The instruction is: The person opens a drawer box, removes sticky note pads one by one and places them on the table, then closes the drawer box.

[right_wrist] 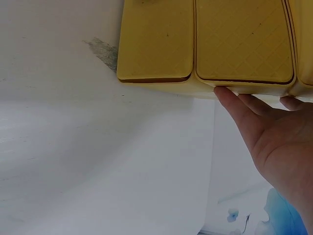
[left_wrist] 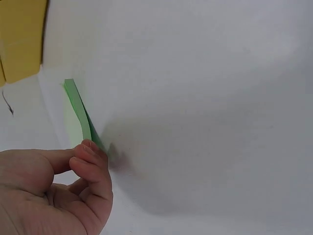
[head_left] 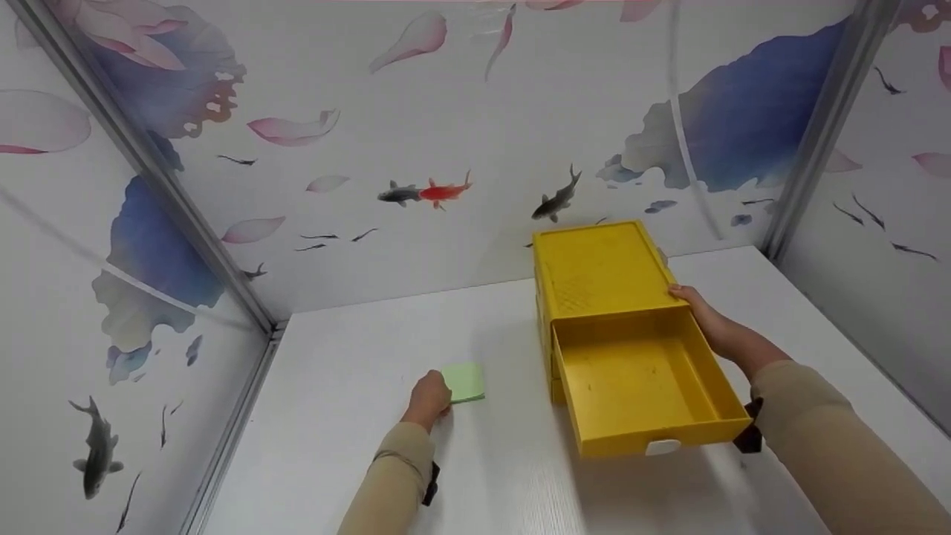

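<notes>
2 hands: left hand [head_left: 429, 399] fingers pinch half-hidden green pad [head_left: 463, 382]; right hand [head_left: 712, 321] fingers straight against drawer unit [head_left: 594, 271].

A drawer cabinet [head_left: 594, 271] stands on the worktop [head_left: 356, 446] near the back wall, right of centre, its top drawer [head_left: 643, 383] pulled out toward the person. A pad of notes [head_left: 463, 382] lies on the worktop to the cabinet's left, well apart from it. The left hand [head_left: 429, 399] touches the pad's near left edge; the right hand [head_left: 709, 319] rests against the cabinet's right side.
</notes>
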`<state>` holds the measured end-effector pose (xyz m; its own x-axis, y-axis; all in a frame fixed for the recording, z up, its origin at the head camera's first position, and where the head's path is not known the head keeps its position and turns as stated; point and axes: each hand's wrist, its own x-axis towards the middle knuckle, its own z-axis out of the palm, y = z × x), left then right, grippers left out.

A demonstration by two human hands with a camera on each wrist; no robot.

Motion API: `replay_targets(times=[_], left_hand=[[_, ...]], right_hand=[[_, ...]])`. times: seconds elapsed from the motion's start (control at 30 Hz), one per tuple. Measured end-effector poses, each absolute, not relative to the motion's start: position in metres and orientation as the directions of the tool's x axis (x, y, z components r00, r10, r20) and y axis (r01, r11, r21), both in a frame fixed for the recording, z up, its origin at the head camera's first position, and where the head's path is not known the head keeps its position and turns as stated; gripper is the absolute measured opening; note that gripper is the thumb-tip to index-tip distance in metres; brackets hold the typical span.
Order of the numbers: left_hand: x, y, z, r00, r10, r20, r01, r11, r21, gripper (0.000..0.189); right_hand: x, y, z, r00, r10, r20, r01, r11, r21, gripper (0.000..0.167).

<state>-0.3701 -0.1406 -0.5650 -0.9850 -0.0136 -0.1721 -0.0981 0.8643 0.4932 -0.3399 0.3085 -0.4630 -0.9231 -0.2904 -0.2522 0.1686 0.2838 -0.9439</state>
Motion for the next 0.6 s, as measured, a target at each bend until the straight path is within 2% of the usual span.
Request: replay_targets(times=[0.23, 0.47, 0.6], left_hand=[[-0.364, -0.144, -0.562, -0.986, -0.005, -0.167, -0.086, 0.871, 0.484, 0.027], [-0.362, -0.152, -0.553, -0.993, -0.036, -0.114, -0.083, 0.897, 0.434, 0.014], [-0.361, -0.156, -0.544, -0.996, -0.032, -0.078, -0.062, 0.912, 0.406, 0.017]], right_hand=[[-0.342, 0.310, -0.464, -0.931, -0.288, -0.223, 0.137, 0.290, -0.947, 0.083], [-0.342, 0.309, -0.464, -0.926, -0.302, -0.225, 0.147, 0.258, -0.955, 0.082], [-0.341, 0.310, -0.463, -0.923, -0.303, -0.239, 0.159, 0.267, -0.951, 0.083]])
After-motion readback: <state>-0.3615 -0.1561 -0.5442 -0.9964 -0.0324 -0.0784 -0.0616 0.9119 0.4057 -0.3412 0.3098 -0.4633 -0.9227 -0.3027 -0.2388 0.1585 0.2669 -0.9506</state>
